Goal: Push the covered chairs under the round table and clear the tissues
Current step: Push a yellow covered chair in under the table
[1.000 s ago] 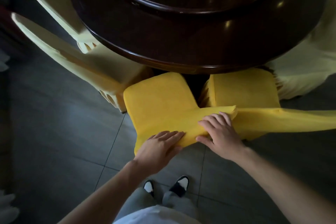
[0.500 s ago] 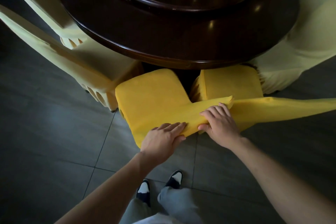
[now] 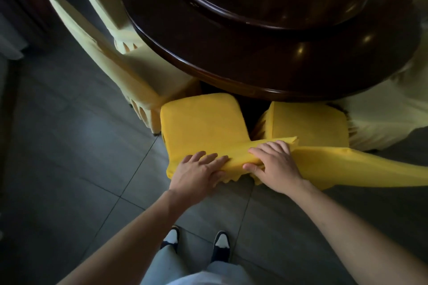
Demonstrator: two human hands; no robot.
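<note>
Both hands sit on the top edge of the yellow-covered chair (image 3: 203, 127): left hand (image 3: 199, 173) laid fairly flat, right hand (image 3: 273, 166) curled over the backrest, thumb underneath. Its seat lies just short of the round table (image 3: 266, 53), with a second yellow chair (image 3: 308, 122) beside it on the right. Pushing evenly should keep it straight; no tissues show, though the room is dim.

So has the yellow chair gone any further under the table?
No, not visibly: the yellow chair's seat front still meets the rim of the table, as before; only the camera view shifted.
</note>
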